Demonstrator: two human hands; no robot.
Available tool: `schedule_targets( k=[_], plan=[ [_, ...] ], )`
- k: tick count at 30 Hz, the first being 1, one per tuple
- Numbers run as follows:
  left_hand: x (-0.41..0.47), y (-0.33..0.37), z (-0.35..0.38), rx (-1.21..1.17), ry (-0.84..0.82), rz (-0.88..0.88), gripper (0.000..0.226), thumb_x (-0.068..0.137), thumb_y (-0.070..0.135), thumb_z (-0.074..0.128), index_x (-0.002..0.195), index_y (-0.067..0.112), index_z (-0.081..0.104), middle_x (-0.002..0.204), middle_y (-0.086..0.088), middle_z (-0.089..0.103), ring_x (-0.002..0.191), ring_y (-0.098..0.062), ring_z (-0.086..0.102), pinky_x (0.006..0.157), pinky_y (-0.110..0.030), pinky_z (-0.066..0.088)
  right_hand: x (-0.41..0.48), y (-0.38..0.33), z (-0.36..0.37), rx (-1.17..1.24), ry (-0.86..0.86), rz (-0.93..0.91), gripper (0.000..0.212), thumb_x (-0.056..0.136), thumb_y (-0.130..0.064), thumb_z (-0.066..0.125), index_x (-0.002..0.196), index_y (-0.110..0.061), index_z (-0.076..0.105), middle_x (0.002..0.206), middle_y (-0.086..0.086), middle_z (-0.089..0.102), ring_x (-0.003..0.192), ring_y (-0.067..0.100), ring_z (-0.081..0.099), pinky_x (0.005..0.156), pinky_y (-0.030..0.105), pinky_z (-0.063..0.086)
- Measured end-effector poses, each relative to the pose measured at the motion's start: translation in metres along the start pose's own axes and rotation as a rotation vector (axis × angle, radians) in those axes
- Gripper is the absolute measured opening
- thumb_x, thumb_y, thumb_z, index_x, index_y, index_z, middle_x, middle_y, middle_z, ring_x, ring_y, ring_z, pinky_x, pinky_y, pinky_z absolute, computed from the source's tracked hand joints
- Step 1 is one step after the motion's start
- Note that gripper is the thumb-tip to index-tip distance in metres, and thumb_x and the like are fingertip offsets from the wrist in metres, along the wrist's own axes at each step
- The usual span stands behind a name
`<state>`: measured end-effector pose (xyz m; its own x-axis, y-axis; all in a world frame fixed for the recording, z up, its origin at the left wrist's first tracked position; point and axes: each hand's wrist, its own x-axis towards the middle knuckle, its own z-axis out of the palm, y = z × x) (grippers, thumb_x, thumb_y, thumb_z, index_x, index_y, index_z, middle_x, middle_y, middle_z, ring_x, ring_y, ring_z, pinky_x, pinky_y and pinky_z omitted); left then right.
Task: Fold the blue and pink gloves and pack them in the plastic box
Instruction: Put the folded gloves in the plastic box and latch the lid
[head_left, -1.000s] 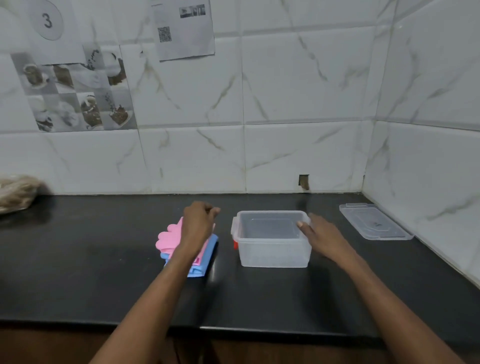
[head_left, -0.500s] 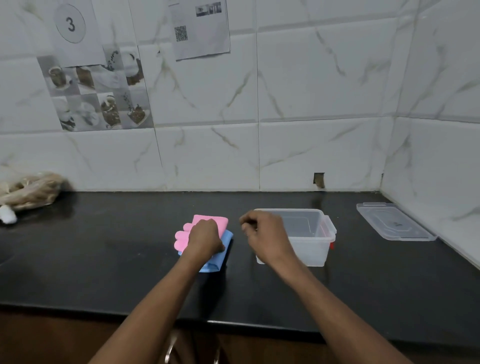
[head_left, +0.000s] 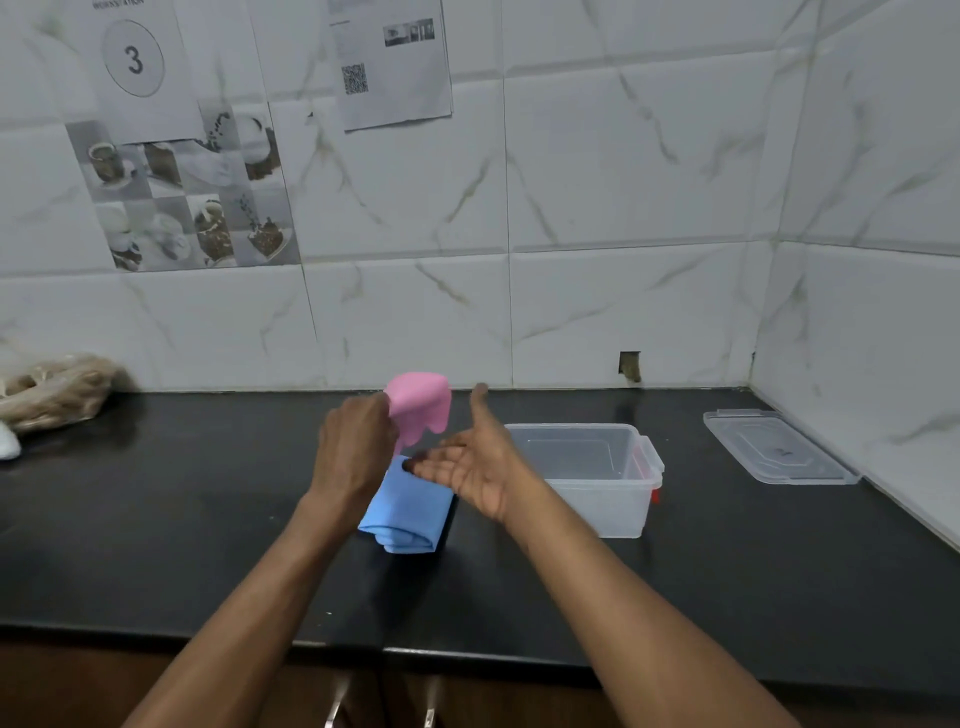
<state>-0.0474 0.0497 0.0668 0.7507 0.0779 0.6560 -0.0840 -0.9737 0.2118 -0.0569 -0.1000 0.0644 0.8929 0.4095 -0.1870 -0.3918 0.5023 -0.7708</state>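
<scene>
My two bare forearms reach in from the near edge of the black counter (head_left: 156, 519), over its front lip. Just past them, towards the middle of the counter, the blue glove (head_left: 408, 506) lies folded flat, its rounded fold facing the near edge. My left hand (head_left: 353, 452) is above the glove's left side, fingers clenched on the pink glove (head_left: 421, 405), which I hold lifted clear of the counter; it hangs doubled over, its stubby fingers drooping downward, above the far end of the blue glove. My right hand (head_left: 472, 462) is released, palm turned up and to the left, fingers spread flat and thumb pointing up, its fingertips just at the far right corner of the blue glove and just under the hanging pink one; it grips nothing. Right of that hand, touching nothing else, the clear plastic box (head_left: 597, 499) sits open with a red latch on its right end. Farther right, near the counter's right edge by the side wall, the lid (head_left: 779, 447) lies flat, well apart from the box. At the far left, against the tiled back wall, rests a crumpled plastic bag (head_left: 57, 387).
</scene>
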Motion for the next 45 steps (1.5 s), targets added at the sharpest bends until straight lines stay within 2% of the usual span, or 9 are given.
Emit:
schedule_targets(
  k=[4,6,10,17,22,26,31,36,45],
  plan=[
    [-0.004,0.018,-0.022,-0.082,0.017,0.345,0.016,0.081,0.014,0.065,0.095,0.007,0.068,0.084,-0.008,0.069,0.072,-0.033,0.060,0.059,-0.037,0.045,0.002,-0.045,-0.005,0.277,-0.080,0.026,0.083,0.083,-0.060,0.063,0.133,0.003,0.045,0.131,0.030,0.055,0.119,0.046,0.056,0.102,0.062,0.042],
    [-0.005,0.028,-0.025,-0.149,-0.004,0.454,0.036,0.080,0.009,0.068,0.115,0.008,0.068,0.098,-0.010,0.072,0.080,-0.034,0.065,0.065,-0.038,0.051,-0.008,-0.068,-0.015,0.192,-0.011,0.020,0.061,0.083,-0.032,0.074,0.127,0.002,0.049,0.123,0.030,0.059,0.112,0.046,0.059,0.094,0.062,0.048],
    [0.006,0.060,-0.014,-0.133,-0.013,0.701,0.041,0.073,0.000,0.073,0.114,0.004,0.069,0.103,-0.012,0.073,0.081,-0.034,0.067,0.063,-0.039,0.055,-0.029,-0.102,-0.044,-0.144,0.163,-0.061,0.038,0.085,0.006,0.059,0.121,-0.002,0.050,0.109,0.027,0.059,0.099,0.041,0.062,0.074,0.055,0.059],
    [0.014,0.113,0.042,-0.133,-0.162,0.911,0.051,0.080,0.005,0.069,0.130,0.008,0.061,0.128,-0.012,0.065,0.107,-0.033,0.066,0.081,-0.039,0.056,-0.042,-0.128,-0.115,-0.409,0.395,-0.097,0.061,0.079,0.011,0.061,0.136,-0.004,0.043,0.128,0.027,0.056,0.113,0.043,0.059,0.094,0.055,0.051],
    [0.011,0.104,0.077,-0.009,-0.434,0.904,0.048,0.097,0.023,0.054,0.145,0.026,0.047,0.139,0.000,0.054,0.118,-0.024,0.056,0.088,-0.035,0.047,-0.027,-0.112,-0.135,-0.698,0.474,0.007,0.065,0.078,0.016,0.065,0.137,0.005,0.042,0.126,0.025,0.059,0.112,0.039,0.061,0.095,0.053,0.052],
    [0.022,0.105,0.078,-0.125,-0.688,0.863,0.047,0.094,0.013,0.054,0.140,0.023,0.053,0.134,-0.003,0.061,0.116,-0.023,0.058,0.099,-0.033,0.045,-0.015,-0.111,-0.131,-1.008,0.508,0.095,0.067,0.076,0.009,0.068,0.138,0.001,0.043,0.128,0.021,0.056,0.111,0.037,0.060,0.089,0.047,0.055],
    [0.029,0.116,0.081,-0.098,-0.904,0.867,0.041,0.093,0.009,0.049,0.128,0.023,0.064,0.114,0.001,0.071,0.084,-0.014,0.057,0.082,-0.028,0.048,-0.005,-0.093,-0.132,-1.327,0.534,0.233,0.053,0.074,-0.005,0.068,0.125,-0.005,0.055,0.112,0.011,0.053,0.086,0.021,0.054,0.071,0.029,0.047],
    [0.036,0.120,0.084,-0.072,-1.078,0.819,0.037,0.095,0.016,0.053,0.127,0.032,0.064,0.114,0.011,0.070,0.096,-0.015,0.065,0.090,-0.035,0.055,-0.003,-0.086,-0.138,-1.433,0.606,0.250,0.034,0.078,-0.010,0.065,0.112,-0.004,0.063,0.085,0.007,0.054,0.071,0.016,0.047,0.065,0.026,0.042],
    [0.045,0.131,0.089,0.161,-1.048,0.599,0.049,0.085,0.014,0.066,0.131,0.023,0.057,0.108,0.000,0.060,0.091,-0.025,0.057,0.079,-0.032,0.052,-0.004,-0.084,-0.139,-1.547,0.638,0.235,0.027,0.088,0.000,0.052,0.112,-0.008,0.060,0.067,0.005,0.043,0.050,0.012,0.034,0.038,0.021,0.028]
  ],
)
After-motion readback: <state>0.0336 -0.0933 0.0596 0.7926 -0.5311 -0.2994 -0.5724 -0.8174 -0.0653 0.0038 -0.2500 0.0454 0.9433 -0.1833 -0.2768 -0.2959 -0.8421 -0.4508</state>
